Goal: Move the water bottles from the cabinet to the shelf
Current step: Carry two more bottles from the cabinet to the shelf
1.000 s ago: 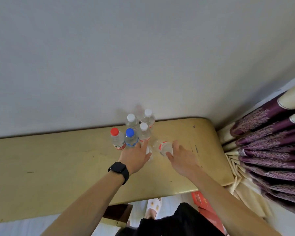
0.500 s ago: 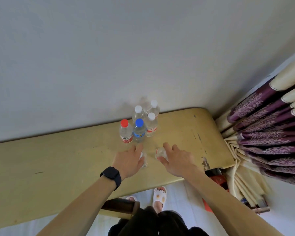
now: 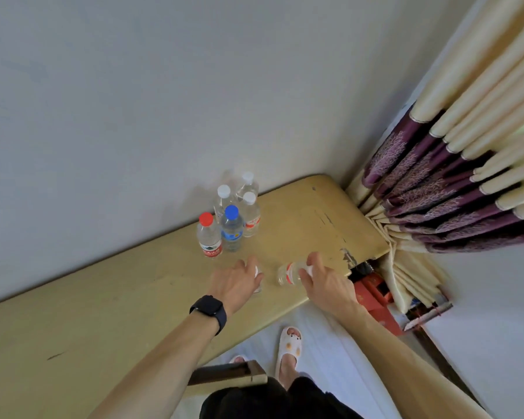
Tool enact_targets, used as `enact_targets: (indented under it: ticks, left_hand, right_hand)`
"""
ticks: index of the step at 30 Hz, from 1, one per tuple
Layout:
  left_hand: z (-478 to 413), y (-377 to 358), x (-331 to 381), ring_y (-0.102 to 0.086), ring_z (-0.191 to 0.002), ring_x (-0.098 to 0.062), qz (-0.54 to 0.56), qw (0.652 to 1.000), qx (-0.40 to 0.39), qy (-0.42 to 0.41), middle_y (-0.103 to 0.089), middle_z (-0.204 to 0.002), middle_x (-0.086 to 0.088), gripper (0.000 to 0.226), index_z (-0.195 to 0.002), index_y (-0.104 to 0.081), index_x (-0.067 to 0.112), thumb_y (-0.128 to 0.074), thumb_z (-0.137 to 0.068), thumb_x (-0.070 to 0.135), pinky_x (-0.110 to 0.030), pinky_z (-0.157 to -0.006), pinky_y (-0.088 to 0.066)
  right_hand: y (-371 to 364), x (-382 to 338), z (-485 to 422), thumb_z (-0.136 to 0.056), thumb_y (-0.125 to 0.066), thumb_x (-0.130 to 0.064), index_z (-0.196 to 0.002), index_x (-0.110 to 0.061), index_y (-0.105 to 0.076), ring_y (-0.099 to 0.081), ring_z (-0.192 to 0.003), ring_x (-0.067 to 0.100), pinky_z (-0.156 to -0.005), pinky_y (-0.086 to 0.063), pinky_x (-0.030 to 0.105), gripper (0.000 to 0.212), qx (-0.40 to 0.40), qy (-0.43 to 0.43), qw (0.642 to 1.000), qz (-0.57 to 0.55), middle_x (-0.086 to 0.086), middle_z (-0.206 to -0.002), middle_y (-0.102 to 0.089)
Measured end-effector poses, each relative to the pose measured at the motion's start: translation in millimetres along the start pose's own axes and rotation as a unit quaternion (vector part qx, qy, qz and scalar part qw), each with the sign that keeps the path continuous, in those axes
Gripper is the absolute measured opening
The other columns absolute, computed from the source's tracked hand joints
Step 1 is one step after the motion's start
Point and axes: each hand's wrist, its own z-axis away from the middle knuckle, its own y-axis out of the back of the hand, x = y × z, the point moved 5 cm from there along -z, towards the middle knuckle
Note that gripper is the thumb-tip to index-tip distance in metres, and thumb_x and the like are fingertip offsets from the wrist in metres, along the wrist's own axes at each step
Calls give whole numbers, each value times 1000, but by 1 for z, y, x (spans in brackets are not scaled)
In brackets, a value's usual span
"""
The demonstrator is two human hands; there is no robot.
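Drawing back from the blue-capped bottle [image 3: 231, 226], both hands now sit nearer the person's edge of the yellow worktop [image 3: 103, 297] than a second ago. The left hand [image 3: 235, 281] curls over the top of a mostly hidden bottle [image 3: 257, 278]. The right hand [image 3: 324, 282] grips a red-labelled bottle [image 3: 286, 273], which is tilted over. A red-capped bottle [image 3: 209, 237] and three white-capped bottles [image 3: 250, 214] stand bunched around the blue-capped bottle, on its wall side. Two bottles appear to be on their way to the shelf, and five still wait.
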Motion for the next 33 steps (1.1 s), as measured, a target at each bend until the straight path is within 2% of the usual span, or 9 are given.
enact_targets:
  ticks: [4,7,11,15,21,24,27,30,33]
  left_hand:
    - [3,11,24,-66,-85,-32,-3,999,1,-44,-65,-103,-10,47,-128,-36,8,-29,-104,48,-34,-58,-38]
    - [10,21,61,-66,-78,-32,-15,994,11,-111,-65,-92,-8,44,-123,-36,8,-31,-103,47,-32,-56,-36]
    - [19,21,123,-63,-63,-29,-11,978,-1,-210,-56,-72,-2,43,-113,-35,11,-30,-101,52,-37,-55,-52]
    - [54,29,210,-66,-71,-32,-48,946,16,-321,-68,-84,-7,42,-115,-35,13,-27,-101,53,-34,-55,-44]
    - [156,26,349,-69,-85,-30,-102,881,46,-459,-70,-101,-4,42,-118,-36,17,-27,-101,55,-34,-58,-41]
    - [226,21,416,-69,-87,-31,-97,852,46,-512,-72,-99,-4,42,-118,-36,19,-30,-99,56,-36,-63,-44]
    - [296,11,486,-68,-88,-34,-103,816,31,-567,-71,-91,-4,38,-109,-35,20,-32,-98,56,-36,-67,-44]
    - [377,5,560,-67,-89,-36,-121,767,26,-630,-72,-91,-6,36,-101,-33,19,-33,-96,55,-36,-70,-46]
    - [463,2,629,-65,-89,-37,-139,700,27,-700,-71,-92,-9,36,-100,-33,19,-33,-96,55,-37,-68,-43]
  right_hand:
    - [7,26,44,-101,-35,-49,-109,-24,-33,-62,-65,27,-56,-44,35,27,38,-70,996,-39,-3,-68,-57]
    - [11,47,90,-100,-39,-49,-104,-25,-33,-57,-61,25,-54,-40,34,25,66,-125,988,-64,-2,-66,-55]
    - [11,79,165,-98,-40,-50,-100,-27,-28,-52,-59,26,-54,-36,34,25,100,-199,970,-101,-2,-67,-55]
    - [14,118,254,-96,-38,-55,-105,-27,-31,-59,-71,33,-62,-43,37,30,164,-279,937,-131,6,-82,-66]
    - [12,166,434,-94,-40,-59,-105,-30,-33,-62,-79,37,-67,-48,39,32,280,-390,863,-157,6,-82,-68]
    - [8,181,538,-94,-42,-59,-105,-31,-36,-63,-82,35,-68,-46,37,31,319,-448,822,-149,2,-79,-66]
    - [0,186,639,-92,-44,-60,-102,-32,-37,-64,-86,36,-70,-47,38,30,362,-499,776,-132,4,-81,-68]
    - [-6,190,742,-89,-46,-63,-99,-32,-39,-63,-88,36,-69,-44,37,33,388,-568,715,-123,3,-83,-68]
    - [-17,191,836,-86,-48,-66,-95,-32,-42,-63,-85,30,-68,-46,36,36,408,-625,655,-120,-2,-81,-68]
